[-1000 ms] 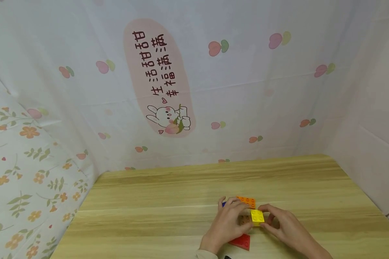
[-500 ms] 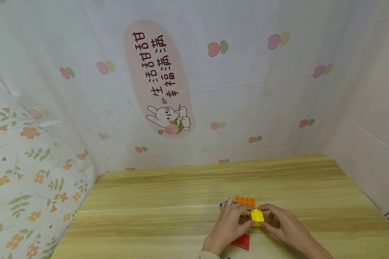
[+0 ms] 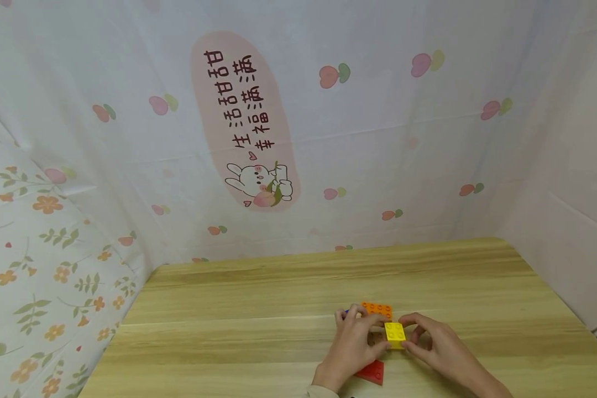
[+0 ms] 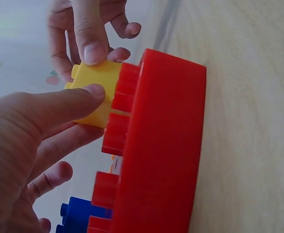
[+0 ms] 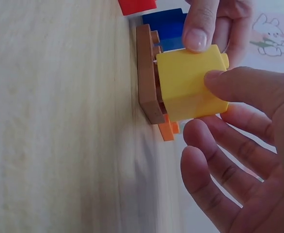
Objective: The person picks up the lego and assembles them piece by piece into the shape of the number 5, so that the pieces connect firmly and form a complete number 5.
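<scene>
A yellow toy building block [image 3: 395, 335] with studs on top is held between both hands above the table. My left hand [image 3: 347, 344] pinches its left side between thumb and forefinger. From the right, my right hand [image 3: 443, 345] pinches the same block with thumb and fingers. Close under the yellow block lies a flat brown building brick [image 5: 148, 75], mostly covered by the left hand in the head view. Whether the two are joined, I cannot tell. A red brick [image 3: 372, 373] lies by the left wrist, and a blue brick [image 4: 79, 216] sits behind the left fingers.
A flat orange studded brick [image 3: 379, 309] lies just beyond the hands. The wood-grain table [image 3: 239, 309] extends to the left and right. A printed cloth [image 3: 378, 138] hangs along its far edge, with a flowered cloth [image 3: 45, 265] on the left.
The yellow block stays nearly in place between both hands. My left hand's outer fingers have shifted slightly, covering more of the blue brick in the head view.
</scene>
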`<state>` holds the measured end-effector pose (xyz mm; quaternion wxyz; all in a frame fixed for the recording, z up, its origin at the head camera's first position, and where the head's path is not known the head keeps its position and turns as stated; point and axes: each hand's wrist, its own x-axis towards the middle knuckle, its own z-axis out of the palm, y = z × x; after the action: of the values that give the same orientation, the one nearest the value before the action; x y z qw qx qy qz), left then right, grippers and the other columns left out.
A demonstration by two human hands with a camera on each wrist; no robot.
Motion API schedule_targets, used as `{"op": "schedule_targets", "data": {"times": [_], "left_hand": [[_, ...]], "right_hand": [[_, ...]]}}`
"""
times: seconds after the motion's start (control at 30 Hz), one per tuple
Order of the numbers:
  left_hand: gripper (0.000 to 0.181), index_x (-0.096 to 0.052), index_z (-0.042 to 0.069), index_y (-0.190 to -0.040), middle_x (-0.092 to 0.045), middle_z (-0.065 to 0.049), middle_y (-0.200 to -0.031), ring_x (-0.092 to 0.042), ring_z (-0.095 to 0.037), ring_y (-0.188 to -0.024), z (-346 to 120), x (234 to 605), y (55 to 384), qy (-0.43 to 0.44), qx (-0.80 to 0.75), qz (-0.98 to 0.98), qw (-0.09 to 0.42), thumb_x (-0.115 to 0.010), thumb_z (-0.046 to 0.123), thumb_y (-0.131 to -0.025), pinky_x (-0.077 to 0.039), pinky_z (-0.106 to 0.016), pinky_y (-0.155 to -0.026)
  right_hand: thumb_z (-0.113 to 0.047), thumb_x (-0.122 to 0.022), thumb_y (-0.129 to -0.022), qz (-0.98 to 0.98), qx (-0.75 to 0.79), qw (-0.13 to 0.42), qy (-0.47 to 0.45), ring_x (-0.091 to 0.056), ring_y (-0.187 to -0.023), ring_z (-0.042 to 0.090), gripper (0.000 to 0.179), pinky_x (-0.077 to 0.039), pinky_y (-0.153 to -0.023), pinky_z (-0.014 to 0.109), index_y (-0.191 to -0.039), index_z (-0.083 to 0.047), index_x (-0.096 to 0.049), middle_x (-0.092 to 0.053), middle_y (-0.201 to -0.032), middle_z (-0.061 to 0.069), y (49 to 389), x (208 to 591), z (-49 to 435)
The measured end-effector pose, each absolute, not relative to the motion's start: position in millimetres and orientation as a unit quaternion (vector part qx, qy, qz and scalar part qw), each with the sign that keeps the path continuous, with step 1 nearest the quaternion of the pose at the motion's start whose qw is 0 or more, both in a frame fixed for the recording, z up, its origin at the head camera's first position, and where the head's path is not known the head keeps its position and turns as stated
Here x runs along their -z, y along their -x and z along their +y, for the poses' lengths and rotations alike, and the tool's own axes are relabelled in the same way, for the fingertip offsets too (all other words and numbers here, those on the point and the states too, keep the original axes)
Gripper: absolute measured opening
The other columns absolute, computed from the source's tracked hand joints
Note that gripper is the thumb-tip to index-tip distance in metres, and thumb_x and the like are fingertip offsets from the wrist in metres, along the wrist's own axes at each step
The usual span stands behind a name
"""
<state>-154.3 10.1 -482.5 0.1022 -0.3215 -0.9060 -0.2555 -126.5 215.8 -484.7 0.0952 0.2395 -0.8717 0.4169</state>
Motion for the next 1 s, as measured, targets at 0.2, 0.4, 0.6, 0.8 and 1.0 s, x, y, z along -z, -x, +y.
{"op": "schedule_targets", "data": {"times": [0.2, 0.4, 0.6, 0.8, 1.0], "left_hand": [[0.038, -0.069, 0.027, -0.109, -0.065, 0.021, -0.094, -0.039, -0.003, -0.090, 9, 480, 153, 0.315, 0.239, -0.913, 0.102, -0.075, 0.041, -0.075, -0.017, -0.031, -0.071], [0.037, -0.069, 0.027, -0.110, -0.065, 0.020, -0.094, -0.040, -0.003, -0.090, 10, 479, 152, 0.317, 0.223, -0.916, 0.104, -0.075, 0.040, -0.076, -0.018, -0.031, -0.072], [0.036, -0.070, 0.027, -0.108, -0.065, 0.020, -0.092, -0.039, -0.003, -0.089, 11, 478, 151, 0.318, 0.214, -0.917, 0.113, -0.076, 0.040, -0.075, -0.017, -0.030, -0.071], [0.035, -0.070, 0.027, -0.106, -0.059, 0.019, -0.082, -0.031, -0.005, -0.079, 13, 474, 150, 0.300, 0.213, -0.925, 0.096, -0.078, 0.038, -0.073, -0.016, -0.027, -0.067], [0.034, -0.071, 0.026, -0.104, -0.057, 0.018, -0.079, -0.028, -0.005, -0.075, 15, 472, 148, 0.298, 0.208, -0.927, 0.093, -0.078, 0.037, -0.073, -0.016, -0.027, -0.066]], "right_hand": [[-0.012, -0.074, -0.079, -0.873, -0.416, 0.095, -0.238, -0.047, -0.057, -0.001, 0.030, -0.042, -0.046, 0.020, -0.106, -0.011, -0.060, -0.056, -0.075, -0.012, 127, 485, 216], [-0.010, -0.075, -0.077, -0.869, -0.418, 0.111, -0.240, -0.047, -0.057, -0.001, 0.030, -0.042, -0.045, 0.020, -0.103, -0.013, -0.062, -0.055, -0.073, -0.014, 126, 486, 216], [-0.011, -0.075, -0.077, -0.871, -0.414, 0.110, -0.239, -0.046, -0.057, -0.002, 0.029, -0.042, -0.045, 0.020, -0.103, -0.013, -0.062, -0.054, -0.073, -0.015, 126, 486, 215], [-0.009, -0.077, -0.075, -0.872, -0.407, 0.124, -0.244, -0.046, -0.058, -0.002, 0.031, -0.042, -0.045, 0.019, -0.102, -0.014, -0.062, -0.055, -0.073, -0.014, 127, 485, 214], [-0.010, -0.076, -0.075, -0.872, -0.409, 0.119, -0.240, -0.045, -0.057, -0.002, 0.030, -0.042, -0.045, 0.019, -0.102, -0.015, -0.062, -0.057, -0.078, -0.012, 127, 485, 215]]}}
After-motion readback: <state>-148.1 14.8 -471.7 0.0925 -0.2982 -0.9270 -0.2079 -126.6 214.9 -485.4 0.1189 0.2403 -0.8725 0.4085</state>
